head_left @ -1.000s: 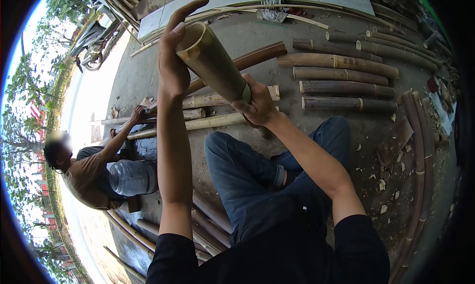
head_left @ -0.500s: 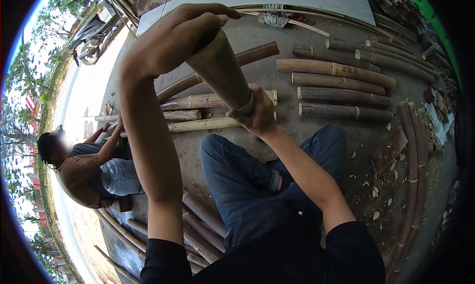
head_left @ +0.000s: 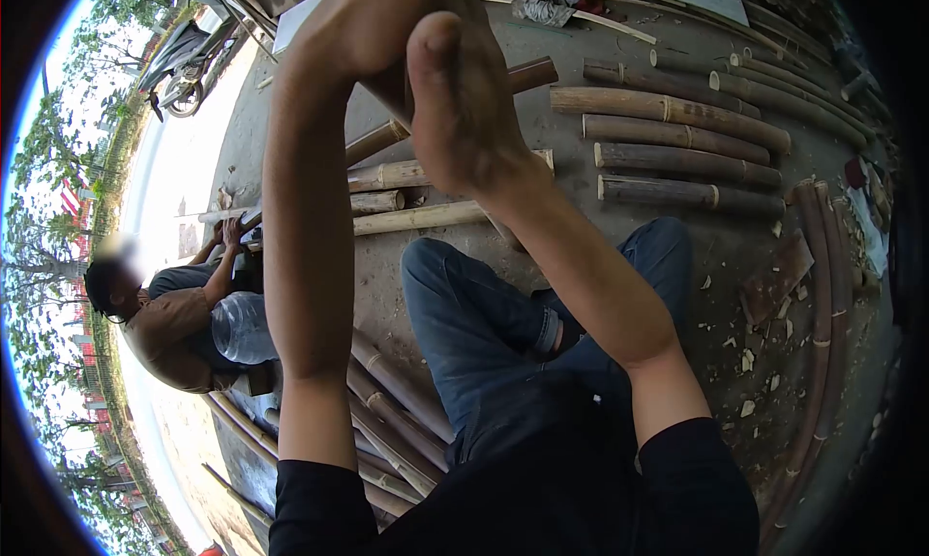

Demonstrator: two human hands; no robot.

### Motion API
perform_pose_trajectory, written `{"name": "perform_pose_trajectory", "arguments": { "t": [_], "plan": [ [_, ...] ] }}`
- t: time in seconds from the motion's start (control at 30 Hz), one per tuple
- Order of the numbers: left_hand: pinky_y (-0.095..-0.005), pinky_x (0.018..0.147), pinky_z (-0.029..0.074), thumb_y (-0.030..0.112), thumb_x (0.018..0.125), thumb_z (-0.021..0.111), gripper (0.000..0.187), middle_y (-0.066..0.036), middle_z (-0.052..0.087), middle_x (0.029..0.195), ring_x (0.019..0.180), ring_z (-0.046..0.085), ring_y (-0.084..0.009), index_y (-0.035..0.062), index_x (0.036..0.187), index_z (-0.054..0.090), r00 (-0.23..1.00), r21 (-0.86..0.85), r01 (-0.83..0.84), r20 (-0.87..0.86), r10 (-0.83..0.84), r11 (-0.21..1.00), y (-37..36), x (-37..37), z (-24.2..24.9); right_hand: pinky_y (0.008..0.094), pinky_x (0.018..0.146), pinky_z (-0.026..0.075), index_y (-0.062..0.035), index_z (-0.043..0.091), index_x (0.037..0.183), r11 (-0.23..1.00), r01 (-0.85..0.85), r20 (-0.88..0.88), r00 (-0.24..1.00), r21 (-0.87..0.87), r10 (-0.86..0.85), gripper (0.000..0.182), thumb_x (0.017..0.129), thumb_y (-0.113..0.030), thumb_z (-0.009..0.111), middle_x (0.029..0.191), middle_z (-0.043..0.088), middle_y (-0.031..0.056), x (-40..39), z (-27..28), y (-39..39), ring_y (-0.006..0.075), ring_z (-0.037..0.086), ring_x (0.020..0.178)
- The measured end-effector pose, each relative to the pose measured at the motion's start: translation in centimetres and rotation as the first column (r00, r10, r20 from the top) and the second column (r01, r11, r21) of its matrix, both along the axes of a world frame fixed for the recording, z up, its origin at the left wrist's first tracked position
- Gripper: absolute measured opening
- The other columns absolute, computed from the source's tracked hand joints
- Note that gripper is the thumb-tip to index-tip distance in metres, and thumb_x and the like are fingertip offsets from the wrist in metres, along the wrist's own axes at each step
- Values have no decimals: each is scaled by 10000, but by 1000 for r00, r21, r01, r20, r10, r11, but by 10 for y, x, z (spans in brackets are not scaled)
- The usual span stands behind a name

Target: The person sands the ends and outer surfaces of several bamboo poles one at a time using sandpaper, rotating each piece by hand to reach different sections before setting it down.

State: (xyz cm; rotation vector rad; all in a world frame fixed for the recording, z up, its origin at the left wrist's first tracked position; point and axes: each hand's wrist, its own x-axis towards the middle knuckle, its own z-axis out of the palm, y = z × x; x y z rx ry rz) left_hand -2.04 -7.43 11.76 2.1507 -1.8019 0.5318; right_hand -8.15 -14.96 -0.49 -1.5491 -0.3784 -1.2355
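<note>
My left hand (head_left: 377, 24) is raised at the top of the view, bent at the wrist, with its fingers largely hidden. It is at the upper part of a bamboo tube (head_left: 388, 99), which slants down between my arms and is mostly covered by my right hand. My right hand (head_left: 469, 120) stands upright close beside the left one, thumb stretched up and apart, palm flat along the tube. A slanted piece showing below my right wrist looks like the tube's lower end.
Several cut bamboo lengths (head_left: 677, 156) lie in a row at the right. More bamboo poles (head_left: 406, 222) lie in front of my knees. Long poles (head_left: 823, 295) and wood chips (head_left: 747, 360) are at far right. Another person (head_left: 169, 338) sits at left beside a clear plastic jug (head_left: 240, 326).
My right hand has left the tube's lower end and moved up beside my left hand, its thumb now extended. My left hand has risen slightly and shifted right.
</note>
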Motion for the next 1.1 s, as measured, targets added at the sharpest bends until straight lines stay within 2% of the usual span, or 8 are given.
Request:
{"name": "perform_pose_trajectory", "arguments": {
  "t": [0.1,0.2,0.23,0.3,0.5,0.63,0.87,1.1],
  "plan": [
    [-418,1156,385,791,1003,129,1043,-271,590,1407,1339,545,-355,-64,1418,559,767,-111,-404,-583,270,908,-23,-53,15,465,918,430,23,551,1276,988,132,25,991,-81,-130,669,1085,-568,304,1059,550,233,10,6,-7,372,523,1032],
    [-469,1189,318,833,974,139,1085,-288,509,1488,1393,488,-357,-63,1446,527,989,-10,141,37,-140,990,4,67,-14,465,919,418,3,506,1414,985,174,-72,982,15,-173,647,1102,-518,284,1086,542,178,12,-84,10,343,517,1007],
    [-469,1189,318,833,974,139,1085,-288,509,1488,1393,488,-357,-63,1446,527,989,-10,140,44,-140,990,-1,66,-13,469,926,412,-3,482,1454,980,199,-127,972,16,-195,645,1105,-507,282,1098,537,162,6,-120,11,337,516,1014],
    [-497,1214,258,829,976,120,1082,-273,502,1499,1434,436,-356,-54,1462,513,715,-96,-349,-670,199,932,-13,61,-11,473,955,401,-17,477,1470,995,82,-216,974,56,-68,626,1106,-498,306,1147,536,161,-7,-159,10,337,518,1044],
    [-489,1229,221,839,968,112,1088,-283,480,1523,1471,381,-351,-43,1454,526,710,-35,-253,-685,161,967,-35,57,-10,492,1013,377,29,498,1423,944,325,-57,943,-58,-328,623,1112,-473,300,1200,555,188,18,-61,-8,350,472,1152],
    [-495,1229,214,850,957,93,1114,-276,480,1524,1459,391,-344,-55,1446,522,570,-121,-269,-820,57,956,-48,40,-12,470,1058,353,41,560,1387,972,233,63,970,9,-233,711,1103,-517,223,1227,553,230,20,9,-26,357,463,1190],
    [-529,1209,217,881,923,50,1154,-218,541,1476,1415,443,-340,-26,1399,582,651,-136,-234,-757,51,963,-46,48,-12,445,995,424,57,577,1401,940,342,-36,939,-5,-342,517,1079,-259,324,1125,613,230,10,-107,-15,342,566,1061],
    [-546,1217,200,884,921,54,1155,-220,519,1510,1449,427,-352,-23,1378,605,680,-110,-270,-725,109,957,-43,-19,9,512,826,484,106,579,1274,958,269,31,962,98,-273,407,1030,-216,535,989,627,254,10,-37,-8,427,596,925]
  ]
}}
